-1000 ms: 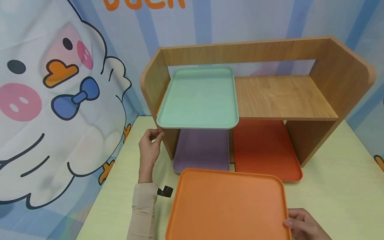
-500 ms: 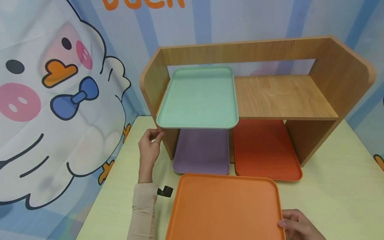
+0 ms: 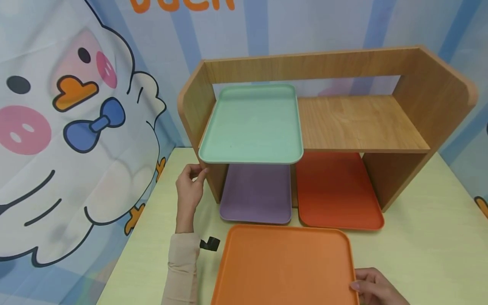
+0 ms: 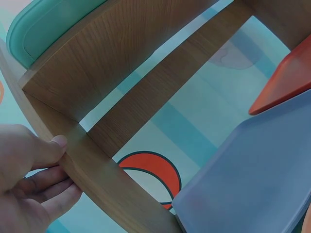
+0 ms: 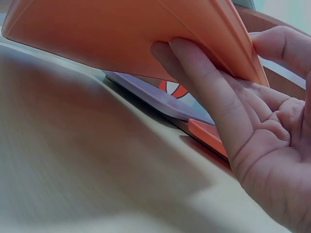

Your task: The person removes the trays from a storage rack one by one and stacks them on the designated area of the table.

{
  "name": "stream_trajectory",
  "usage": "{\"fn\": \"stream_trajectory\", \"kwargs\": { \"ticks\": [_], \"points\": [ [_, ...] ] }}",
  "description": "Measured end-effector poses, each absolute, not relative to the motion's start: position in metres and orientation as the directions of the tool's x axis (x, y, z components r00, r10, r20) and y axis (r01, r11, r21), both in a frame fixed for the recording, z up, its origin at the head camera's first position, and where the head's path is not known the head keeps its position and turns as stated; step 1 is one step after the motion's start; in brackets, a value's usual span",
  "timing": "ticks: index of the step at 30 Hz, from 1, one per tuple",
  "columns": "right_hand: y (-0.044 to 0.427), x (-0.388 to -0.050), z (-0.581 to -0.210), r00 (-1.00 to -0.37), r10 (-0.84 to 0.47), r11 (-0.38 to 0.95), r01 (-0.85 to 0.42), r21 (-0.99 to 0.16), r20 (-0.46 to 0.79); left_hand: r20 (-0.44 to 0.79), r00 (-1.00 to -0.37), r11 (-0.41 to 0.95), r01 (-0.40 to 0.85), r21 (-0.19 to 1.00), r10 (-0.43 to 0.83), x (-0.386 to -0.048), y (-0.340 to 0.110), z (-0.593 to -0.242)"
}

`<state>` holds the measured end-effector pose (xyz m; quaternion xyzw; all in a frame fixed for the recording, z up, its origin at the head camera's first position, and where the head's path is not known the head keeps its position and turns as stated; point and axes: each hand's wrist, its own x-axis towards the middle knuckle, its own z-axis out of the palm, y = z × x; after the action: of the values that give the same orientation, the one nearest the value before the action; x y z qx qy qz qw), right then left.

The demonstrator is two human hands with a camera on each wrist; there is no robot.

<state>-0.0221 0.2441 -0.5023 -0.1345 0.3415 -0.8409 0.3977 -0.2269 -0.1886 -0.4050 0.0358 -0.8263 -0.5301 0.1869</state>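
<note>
My right hand [image 3: 375, 286] grips the right edge of an orange tray [image 3: 286, 267], thumb on top and fingers underneath. In the right wrist view the orange tray [image 5: 112, 34] is held above the table, apart from it. My left hand [image 3: 189, 186] pinches the front edge of the left side panel of a wooden shelf [image 3: 362, 123]; the thumb [image 4: 56, 145] lies on that edge. A mint green tray [image 3: 253, 125] sits on the shelf's upper board at left, jutting past its front. Below, a purple tray [image 3: 256, 192] and a red tray [image 3: 339, 190] lie side by side.
Pale yellow table [image 3: 431, 237] surrounds the shelf. A black piece [image 3: 209, 243] sticks out beside the left sleeve [image 3: 181, 267]. A cartoon duck backdrop [image 3: 126, 178] hangs behind and to the left. The shelf's right side panel [image 3: 434, 101] rises at right.
The orange tray and my right hand have moved a little to the left and down towards me, uncovering more of the purple tray's front edge. My left hand stays put.
</note>
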Motion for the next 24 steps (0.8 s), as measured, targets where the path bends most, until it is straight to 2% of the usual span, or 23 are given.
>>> {"fn": "stream_trajectory", "kwargs": {
  "ticks": [17,24],
  "points": [
    [0.2412,-0.0228,-0.5113,-0.632,-0.774,-0.466,0.608,-0.643,-0.037,0.287,-0.923,0.425,0.160,0.891,-0.255,-0.2244,-0.1879,-0.4059],
    [0.2422,-0.0253,-0.5122,-0.635,-0.769,-0.423,0.596,-0.682,-0.078,0.289,-0.922,0.428,0.160,0.890,-0.257,-0.2246,-0.1874,-0.4057]
  ]
}}
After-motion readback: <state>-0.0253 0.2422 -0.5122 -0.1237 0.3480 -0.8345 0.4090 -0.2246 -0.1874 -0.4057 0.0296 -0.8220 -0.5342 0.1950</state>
